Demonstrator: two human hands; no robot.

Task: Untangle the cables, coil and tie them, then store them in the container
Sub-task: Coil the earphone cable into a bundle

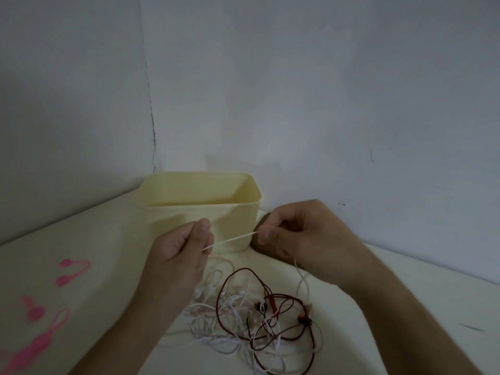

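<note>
White cable taut between left hand and right hand, both pinching it, before box. Risk: pulling tightens knots in tangle with red cable.

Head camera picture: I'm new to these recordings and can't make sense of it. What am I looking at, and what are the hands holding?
One camera worn on a person's head looks down at their own bare hands; no machine is involved. The left hand and right hand each pinch a white cable, stretched between them. Below lies a tangle of white and dark red cables on a pale table. Behind stands an open cream container; pink ties lie at the left.
</note>
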